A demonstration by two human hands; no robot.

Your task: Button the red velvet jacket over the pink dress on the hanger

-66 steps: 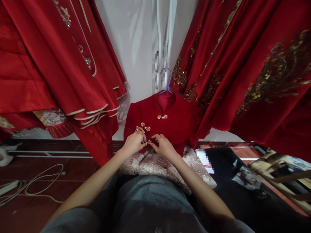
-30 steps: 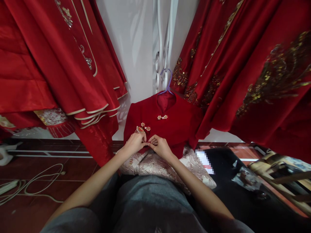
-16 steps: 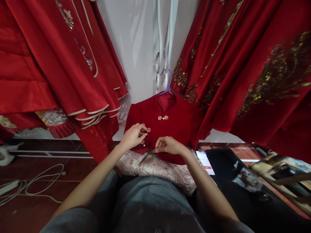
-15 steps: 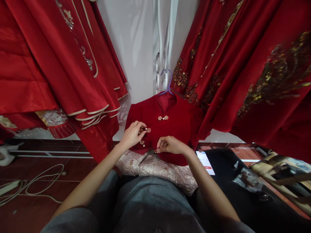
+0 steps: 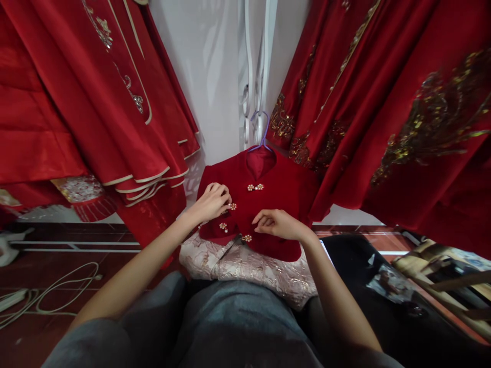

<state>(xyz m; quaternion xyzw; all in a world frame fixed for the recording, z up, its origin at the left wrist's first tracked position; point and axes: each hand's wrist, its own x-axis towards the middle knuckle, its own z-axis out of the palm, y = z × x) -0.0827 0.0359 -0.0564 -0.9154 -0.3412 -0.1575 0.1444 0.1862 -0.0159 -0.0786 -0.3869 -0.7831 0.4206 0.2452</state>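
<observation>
A short red jacket [image 5: 284, 204] with a stand collar hangs on a purple hanger [image 5: 264, 138], its lower front resting over pale pink brocade fabric [image 5: 264, 271]. Beaded flower clasps sit along its front; the top clasp [image 5: 255, 187] is joined across the opening. My left hand [image 5: 213, 200] is closed at the middle clasp [image 5: 232, 206], its fingers partly covering it. A lower left clasp [image 5: 223, 227] lies just below that hand. Above the lower right clasp [image 5: 246, 238], my right hand [image 5: 278, 224] hovers with loosely bent fingers, nothing visible in them.
Red embroidered gowns hang at the left [image 5: 130, 128] and right [image 5: 364, 153] of a white wall [image 5: 210, 76]. A cream cable [image 5: 76, 286] lies on the red tiled floor. At right, a black surface [image 5: 345, 271] carries a clear plastic bag [image 5: 391, 283].
My right hand has let go of the lower right clasp and moved slightly up and right. My left hand has shifted a little, its fingers now curled farther over the middle clasp.
</observation>
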